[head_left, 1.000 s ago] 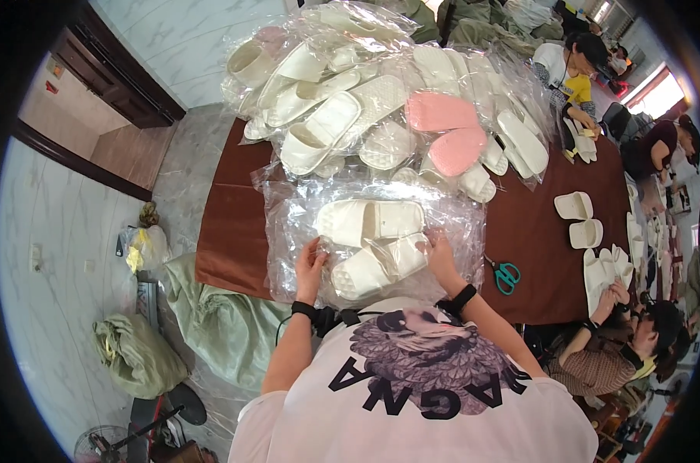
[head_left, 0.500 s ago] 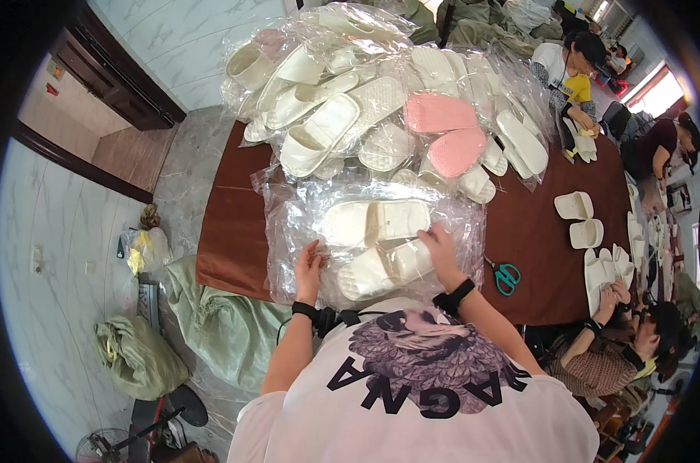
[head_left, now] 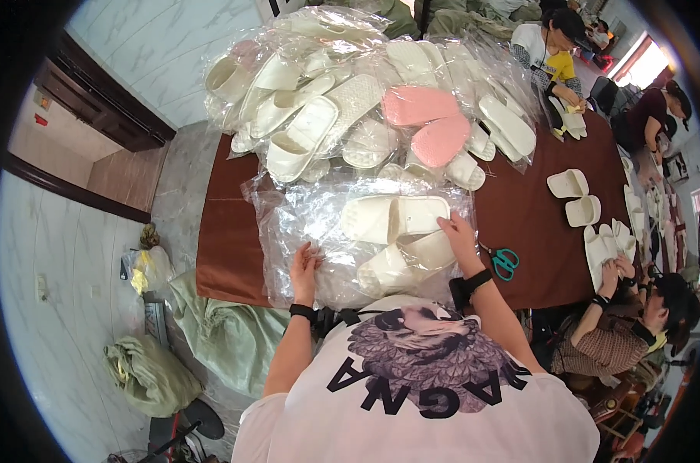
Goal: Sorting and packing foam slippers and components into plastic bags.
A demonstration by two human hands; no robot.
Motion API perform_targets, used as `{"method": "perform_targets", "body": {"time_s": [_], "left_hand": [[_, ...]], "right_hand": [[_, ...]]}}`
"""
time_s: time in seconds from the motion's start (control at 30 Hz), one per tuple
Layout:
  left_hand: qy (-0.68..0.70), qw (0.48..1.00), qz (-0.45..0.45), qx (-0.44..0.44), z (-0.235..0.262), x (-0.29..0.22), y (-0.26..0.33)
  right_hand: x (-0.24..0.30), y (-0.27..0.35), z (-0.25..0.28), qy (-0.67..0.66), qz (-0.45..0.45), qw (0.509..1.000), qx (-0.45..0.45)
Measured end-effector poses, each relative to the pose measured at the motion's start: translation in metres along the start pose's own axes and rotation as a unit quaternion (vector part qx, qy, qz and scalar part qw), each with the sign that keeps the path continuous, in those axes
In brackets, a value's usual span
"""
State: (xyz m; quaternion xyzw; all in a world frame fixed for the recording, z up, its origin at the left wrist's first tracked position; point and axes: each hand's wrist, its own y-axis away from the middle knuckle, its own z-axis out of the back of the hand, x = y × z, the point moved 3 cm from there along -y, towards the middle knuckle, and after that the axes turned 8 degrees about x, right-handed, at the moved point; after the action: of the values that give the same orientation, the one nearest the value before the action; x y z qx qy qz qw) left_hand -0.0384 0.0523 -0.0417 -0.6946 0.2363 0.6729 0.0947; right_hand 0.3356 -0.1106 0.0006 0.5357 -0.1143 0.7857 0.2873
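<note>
A pair of white slippers lies side by side on a stack of clear plastic bags [head_left: 288, 224] in front of me. My right hand [head_left: 462, 243] is closed on the end of the upper slipper [head_left: 369, 219], with its thumb near the edge. Just below it the lower slipper [head_left: 388, 272] lies at a slant, its end close to my right wrist. Whether clear film covers the pair I cannot tell. To the left, my left hand [head_left: 305, 268] rests over the bags, apart from the slippers, its fingers loosely spread and holding nothing.
Beyond the bags is a heap of bagged white slippers [head_left: 303, 127] with a pink pair [head_left: 427, 108] on it. Teal-handled scissors [head_left: 505, 264] lie on the brown tablecloth [head_left: 519, 208] to the right. Co-workers handle slippers along the right side. Green sacks [head_left: 226, 324] lie on the left floor.
The pair of slippers has shifted right across the bags together with my right hand. My left hand has stayed near its place over the bags, and the view has turned slightly.
</note>
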Motion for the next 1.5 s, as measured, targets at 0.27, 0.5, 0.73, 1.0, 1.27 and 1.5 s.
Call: {"method": "perform_targets", "body": {"time_s": [0.27,0.5,0.73,1.0,1.27,1.5], "left_hand": [[-0.023,0.999,-0.017,-0.023,0.009,0.004,0.006],[0.000,1.000,-0.007,-0.020,0.007,0.005,0.005],[-0.056,0.998,-0.024,-0.024,0.005,-0.004,0.007],[-0.062,0.998,-0.010,-0.021,0.002,-0.014,0.008],[-0.502,0.850,-0.161,-0.022,-0.036,-0.095,0.016],[-0.464,0.869,-0.165,0.051,-0.094,-0.125,0.025]], "right_hand": [[0.010,0.055,0.152,0.003,-0.035,0.995,-0.092],[0.068,0.099,0.211,-0.111,0.006,0.964,-0.243],[0.090,0.058,0.094,-0.217,0.100,0.946,-0.217],[-0.013,0.047,-0.027,0.100,-0.066,0.993,-0.016],[-0.019,0.046,-0.009,-0.009,-0.059,0.998,0.001],[-0.011,0.066,0.112,0.200,0.003,0.956,-0.213]]}}
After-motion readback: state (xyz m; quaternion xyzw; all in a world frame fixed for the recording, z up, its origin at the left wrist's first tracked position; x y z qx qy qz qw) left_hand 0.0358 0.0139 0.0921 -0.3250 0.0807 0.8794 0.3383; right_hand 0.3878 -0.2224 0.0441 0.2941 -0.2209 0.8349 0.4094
